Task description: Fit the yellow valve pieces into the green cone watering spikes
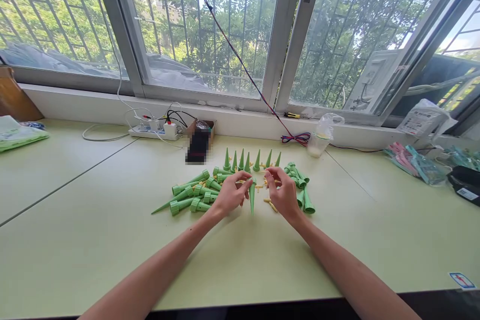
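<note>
My left hand (pixel 232 193) pinches the wide end of a green plastic cone spike (pixel 252 199), which hangs point down over the pale green table (pixel 112 230). My right hand (pixel 284 192) is closed beside it, its fingertips pinched on a small yellow part (pixel 270 178) near the cone's top. A heap of green cones (pixel 195 195) lies to the left of my left hand. Several green cones (pixel 247 161) stand upright in a row behind my hands. More green cones (pixel 302 185) lie to the right, with small yellow pieces (pixel 270 204) scattered between.
A power strip (pixel 153 130) with plugs and cables sits at the back by the window ledge. A blurred dark box (pixel 198 144) stands behind the cones. A clear plastic bag (pixel 321 137) lies at the back right, and packets (pixel 412 162) at far right. Folded green cloth (pixel 17 135) lies at far left.
</note>
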`<state>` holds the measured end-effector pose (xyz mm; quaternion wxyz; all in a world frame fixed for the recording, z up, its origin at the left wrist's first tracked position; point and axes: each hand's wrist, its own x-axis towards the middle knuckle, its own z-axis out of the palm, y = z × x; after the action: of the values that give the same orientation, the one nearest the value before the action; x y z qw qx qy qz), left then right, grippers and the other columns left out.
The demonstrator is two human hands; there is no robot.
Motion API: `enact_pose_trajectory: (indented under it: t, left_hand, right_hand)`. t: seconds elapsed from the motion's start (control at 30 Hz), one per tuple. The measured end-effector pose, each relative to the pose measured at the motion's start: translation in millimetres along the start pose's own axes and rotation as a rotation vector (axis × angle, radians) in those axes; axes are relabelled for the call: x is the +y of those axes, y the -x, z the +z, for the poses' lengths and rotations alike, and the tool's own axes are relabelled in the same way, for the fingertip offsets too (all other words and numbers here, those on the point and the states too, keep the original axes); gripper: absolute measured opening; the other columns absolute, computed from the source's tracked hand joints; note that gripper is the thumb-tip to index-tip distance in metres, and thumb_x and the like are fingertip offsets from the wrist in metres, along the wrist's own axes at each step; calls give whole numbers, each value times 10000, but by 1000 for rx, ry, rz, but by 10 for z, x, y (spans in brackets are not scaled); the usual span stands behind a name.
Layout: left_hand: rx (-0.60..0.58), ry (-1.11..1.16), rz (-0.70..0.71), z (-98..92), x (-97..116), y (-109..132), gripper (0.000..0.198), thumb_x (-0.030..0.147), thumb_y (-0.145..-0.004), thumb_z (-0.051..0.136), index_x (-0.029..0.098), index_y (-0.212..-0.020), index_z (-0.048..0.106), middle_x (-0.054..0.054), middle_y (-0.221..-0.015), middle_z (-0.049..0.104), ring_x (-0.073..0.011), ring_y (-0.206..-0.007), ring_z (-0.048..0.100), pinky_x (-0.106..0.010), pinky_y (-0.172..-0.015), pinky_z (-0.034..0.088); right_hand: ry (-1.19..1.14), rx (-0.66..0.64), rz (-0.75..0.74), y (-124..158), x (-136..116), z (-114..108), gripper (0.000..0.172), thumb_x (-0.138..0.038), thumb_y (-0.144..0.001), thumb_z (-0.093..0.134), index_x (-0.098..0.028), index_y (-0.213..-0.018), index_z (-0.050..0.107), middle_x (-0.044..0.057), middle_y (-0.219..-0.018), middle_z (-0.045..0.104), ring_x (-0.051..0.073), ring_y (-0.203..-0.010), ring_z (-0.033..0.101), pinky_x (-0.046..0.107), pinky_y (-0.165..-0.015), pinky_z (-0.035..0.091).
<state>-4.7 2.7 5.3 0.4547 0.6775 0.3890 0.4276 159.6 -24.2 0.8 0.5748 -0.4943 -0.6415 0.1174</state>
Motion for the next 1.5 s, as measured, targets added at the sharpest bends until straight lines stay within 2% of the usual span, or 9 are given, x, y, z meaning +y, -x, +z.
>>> enact_pose_trajectory:
  t: [0.07,0.13,0.27,0.4,0.53,0.93,1.13,1.5]
  left_hand:
    - [16,173,-55,-6,43,-10,369,495,-765,646,164,-913,578,4,-687,610,-115,-485,586,-212,-405,452]
    - [14,330,-99,-8,81,-14,380,476,-734,696,162,-919,586,-10,-757,637,-132,-600,641,-223,-493,514]
    - [-3,582,-160,-1,118,-12,365,394,-694,766,147,-913,608,-14,-764,650,-115,-635,627,-217,-562,536]
    - [-9,702,-251,-5,108,-19,350,316,-696,787,137,-939,612,-16,-765,653,-96,-615,620,-194,-578,524]
    - [-28,765,-284,-24,86,-32,297,275,-736,766,126,-943,612,-13,-751,641,-83,-592,611,-180,-588,514]
    - [-42,811,-292,-48,90,-31,248,234,-746,755,115,-936,649,-12,-711,630,-87,-583,600,-181,-572,496]
    - [-27,762,-290,-51,36,-44,268,266,-729,763,131,-943,674,-18,-722,656,-95,-575,604,-214,-604,511]
    - [4,654,-236,-48,44,-31,312,349,-688,779,149,-910,686,0,-680,629,-88,-552,566,-219,-561,461]
  right_hand:
    - [-1,17,2,0,-9,-2,207,-355,-940,485,-187,-968,602,64,-850,660,170,-712,621,258,-580,522]
    - [1,29,0,1,-17,-5,202,-348,-940,485,-187,-969,603,65,-854,659,170,-722,621,259,-587,527]
    - [-2,24,-7,6,-19,-4,200,-345,-940,486,-185,-957,604,61,-837,655,165,-713,617,254,-580,527]
    - [-4,23,-28,11,-3,6,193,-335,-938,493,-181,-959,608,54,-853,652,152,-705,611,242,-571,524]
    - [-4,17,-56,16,5,14,182,-320,-938,496,-180,-962,609,47,-868,644,141,-698,602,235,-572,521]
    - [-21,-22,-153,34,-68,-4,134,-268,-937,497,-189,-950,605,36,-825,599,129,-659,577,239,-566,507]
    - [-45,-33,-212,45,-107,-10,117,-228,-924,506,-194,-948,614,32,-812,577,122,-645,549,229,-536,498]
    - [-36,-76,-244,45,-150,-19,106,-213,-909,516,-204,-937,618,24,-798,579,126,-654,554,222,-534,486]
